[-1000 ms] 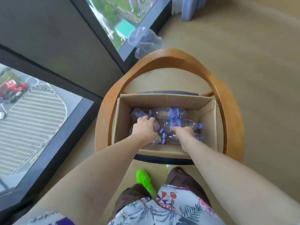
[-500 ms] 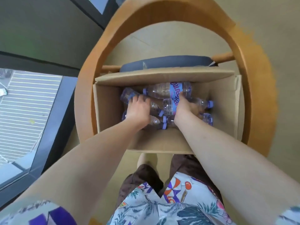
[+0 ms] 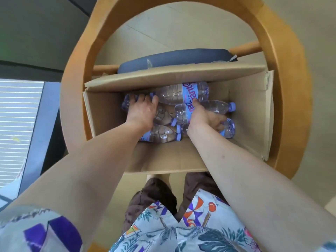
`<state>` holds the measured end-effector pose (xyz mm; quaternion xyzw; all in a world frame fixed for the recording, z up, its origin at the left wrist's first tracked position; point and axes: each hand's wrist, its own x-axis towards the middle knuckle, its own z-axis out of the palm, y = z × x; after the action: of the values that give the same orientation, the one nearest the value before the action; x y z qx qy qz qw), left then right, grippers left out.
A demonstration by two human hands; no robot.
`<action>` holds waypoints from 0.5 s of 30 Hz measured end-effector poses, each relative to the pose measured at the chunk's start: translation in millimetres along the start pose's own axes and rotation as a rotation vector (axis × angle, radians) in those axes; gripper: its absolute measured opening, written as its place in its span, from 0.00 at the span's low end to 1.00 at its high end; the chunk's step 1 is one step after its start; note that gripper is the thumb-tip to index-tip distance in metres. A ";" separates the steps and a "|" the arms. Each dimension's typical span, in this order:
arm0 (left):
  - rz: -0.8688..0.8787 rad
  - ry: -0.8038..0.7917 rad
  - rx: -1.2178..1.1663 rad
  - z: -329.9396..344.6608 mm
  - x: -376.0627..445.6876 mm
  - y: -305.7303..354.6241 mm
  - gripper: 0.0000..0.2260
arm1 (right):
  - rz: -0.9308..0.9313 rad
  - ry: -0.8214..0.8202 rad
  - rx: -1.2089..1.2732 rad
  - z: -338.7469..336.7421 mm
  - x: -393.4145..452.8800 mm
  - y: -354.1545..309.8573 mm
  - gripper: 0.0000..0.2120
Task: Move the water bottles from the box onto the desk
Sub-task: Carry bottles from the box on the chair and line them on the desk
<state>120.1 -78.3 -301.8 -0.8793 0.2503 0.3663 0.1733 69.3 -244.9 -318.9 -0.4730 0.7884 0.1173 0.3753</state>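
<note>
Left grip [image 3: 141, 112]: fingers curled over a bottle [image 3: 127, 104] at centre-left of the frame, hold looks shallow. Right grip [image 3: 203, 119]: wrapped around the labelled bottle [image 3: 214, 107] mid-frame, thumb on the label. All water bottles lie on their sides, packed together in the cardboard box [image 3: 251, 113] on a wooden chair [image 3: 283, 88]. Desk not in view. Advice: seat each bottle fully in the palm before lifting, raise straight up, clear the box flap [image 3: 172, 75] at top.

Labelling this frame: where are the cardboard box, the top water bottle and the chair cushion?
cardboard box [image 3: 251, 113]: head view, inner right wall.
top water bottle [image 3: 171, 94]: head view, clear body.
chair cushion [image 3: 181, 58]: head view, dark top edge.
</note>
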 end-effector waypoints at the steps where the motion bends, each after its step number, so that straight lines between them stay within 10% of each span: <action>1: 0.003 0.001 0.016 -1.9 -0.9 -0.7 0.30 | -0.008 0.003 0.007 1.2 -2.8 0.0 0.54; 15: -0.101 -0.150 -0.067 -19.0 -22.5 -3.6 0.34 | 0.005 -0.129 0.255 -16.4 -19.9 -0.1 0.47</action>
<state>119.1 -77.6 -272.1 -0.8662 0.1798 0.4299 0.1804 66.8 -240.7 -293.6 -0.4110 0.7723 0.0474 0.4820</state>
